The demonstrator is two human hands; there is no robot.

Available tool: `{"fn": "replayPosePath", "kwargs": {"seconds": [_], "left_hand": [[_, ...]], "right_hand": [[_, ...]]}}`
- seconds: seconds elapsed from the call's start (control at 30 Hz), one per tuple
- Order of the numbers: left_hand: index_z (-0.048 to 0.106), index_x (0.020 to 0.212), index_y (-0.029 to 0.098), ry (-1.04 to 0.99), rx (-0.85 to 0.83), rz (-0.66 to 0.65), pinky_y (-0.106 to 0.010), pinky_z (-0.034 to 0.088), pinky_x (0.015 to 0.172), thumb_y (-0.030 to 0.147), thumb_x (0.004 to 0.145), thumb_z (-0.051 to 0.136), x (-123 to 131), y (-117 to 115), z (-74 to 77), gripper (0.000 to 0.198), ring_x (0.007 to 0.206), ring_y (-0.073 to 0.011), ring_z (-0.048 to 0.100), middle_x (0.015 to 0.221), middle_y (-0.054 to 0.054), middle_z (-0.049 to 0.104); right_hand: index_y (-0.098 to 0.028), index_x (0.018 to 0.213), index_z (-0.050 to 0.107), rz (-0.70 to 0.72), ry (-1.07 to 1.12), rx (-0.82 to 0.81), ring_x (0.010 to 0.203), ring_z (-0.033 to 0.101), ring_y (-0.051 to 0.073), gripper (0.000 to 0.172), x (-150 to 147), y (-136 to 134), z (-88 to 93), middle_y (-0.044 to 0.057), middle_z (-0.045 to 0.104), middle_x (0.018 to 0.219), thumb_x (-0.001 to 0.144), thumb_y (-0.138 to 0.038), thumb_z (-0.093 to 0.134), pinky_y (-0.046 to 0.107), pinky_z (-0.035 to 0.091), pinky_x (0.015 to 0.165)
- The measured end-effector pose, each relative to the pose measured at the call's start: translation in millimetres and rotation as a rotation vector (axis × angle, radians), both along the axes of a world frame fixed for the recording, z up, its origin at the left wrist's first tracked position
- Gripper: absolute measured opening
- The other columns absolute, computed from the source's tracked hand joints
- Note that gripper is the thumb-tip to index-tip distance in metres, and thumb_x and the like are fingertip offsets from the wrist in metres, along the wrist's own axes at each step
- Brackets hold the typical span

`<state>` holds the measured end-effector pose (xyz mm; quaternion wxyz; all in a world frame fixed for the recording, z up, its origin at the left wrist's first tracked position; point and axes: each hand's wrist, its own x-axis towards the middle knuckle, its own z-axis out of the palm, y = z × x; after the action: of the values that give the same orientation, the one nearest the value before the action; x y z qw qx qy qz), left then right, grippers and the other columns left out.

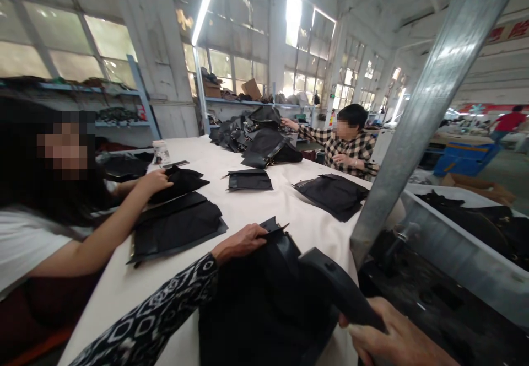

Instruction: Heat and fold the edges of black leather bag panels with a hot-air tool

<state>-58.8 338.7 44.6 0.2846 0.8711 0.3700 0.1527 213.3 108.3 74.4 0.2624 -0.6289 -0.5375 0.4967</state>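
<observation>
On the white-covered table [248,206], a black fabric bag piece [264,305] lies right in front of me. My left hand [242,242] pinches its upper edge, near a stiff dark flap and what looks like a zipper. Wrapped round the handle of a black hand-held tool [330,275], perhaps a heat gun, is my right hand [384,330]. The tool's wide head points at the bag's upper right part; whether it touches cannot be made out. The lower part of the bag runs out of view.
Black bag pieces [176,228] [250,179] [333,195] lie about the table, with a heap of bags [268,140] behind. One co-worker [95,233] handles a piece at left; another [351,140] reaches toward the heap. A metal post [430,96] and a white bin [467,250] stand at right.
</observation>
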Motion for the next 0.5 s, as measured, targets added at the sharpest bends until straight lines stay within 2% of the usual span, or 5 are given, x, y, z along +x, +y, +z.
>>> {"fn": "replayPosePath", "kwargs": {"seconds": [0.07,0.13,0.3,0.37,0.5], "left_hand": [[0.069,0.085,0.015,-0.051,-0.122,-0.035,-0.023,0.042,0.057,0.032,0.084,0.048,-5.6,-21.6,6.3,0.026,0.063,-0.017,0.058,0.071,-0.002,0.066],[0.068,0.086,0.012,-0.134,-0.283,-0.038,-0.022,0.04,0.052,0.035,0.084,0.048,-8.4,-43.1,8.5,0.031,0.056,-0.0149,0.056,0.068,-0.002,0.065],[0.069,0.083,0.011,-0.564,-0.855,0.035,-0.021,0.041,0.056,0.034,0.075,0.065,-4.9,-91.0,1.6,0.025,0.057,-0.0129,0.056,0.071,-0.004,0.068],[0.07,0.082,0.011,-0.631,-0.939,0.016,-0.021,0.042,0.057,0.032,0.074,0.066,-1.9,-106.0,-3.3,0.022,0.058,-0.012,0.058,0.073,-0.004,0.069],[0.07,0.081,0.011,-0.729,-0.97,0.001,-0.018,0.041,0.056,0.028,0.075,0.068,0.1,-125.6,-11.4,0.018,0.056,-0.0094,0.057,0.071,-0.002,0.069]], "right_hand": [[-0.016,0.089,0.058,0.066,0.087,-0.043,0.046,0.052,0.012,0.037,-9.2,1.5,4.0,-0.001,0.057,0.057,0.078,-0.051,0.056,0.021,0.041,0.044],[-0.016,0.078,0.055,0.126,0.163,-0.047,0.039,0.046,0.009,0.036,-18.6,2.7,7.9,-0.003,0.053,0.05,0.077,-0.052,0.056,0.019,0.037,0.039],[-0.016,0.071,0.052,0.192,0.218,0.0,0.032,0.042,0.008,0.031,-38.9,1.4,8.1,-0.003,0.051,0.043,0.076,-0.046,0.057,0.017,0.035,0.034],[-0.015,0.074,0.054,0.21,0.24,-0.005,0.032,0.043,0.008,0.029,-43.5,0.2,7.0,-0.003,0.052,0.045,0.076,-0.044,0.058,0.016,0.035,0.033],[-0.013,0.077,0.057,0.243,0.205,0.031,0.034,0.046,0.008,0.027,-44.2,1.4,11.1,-0.002,0.053,0.046,0.078,-0.04,0.057,0.016,0.035,0.035]]}}
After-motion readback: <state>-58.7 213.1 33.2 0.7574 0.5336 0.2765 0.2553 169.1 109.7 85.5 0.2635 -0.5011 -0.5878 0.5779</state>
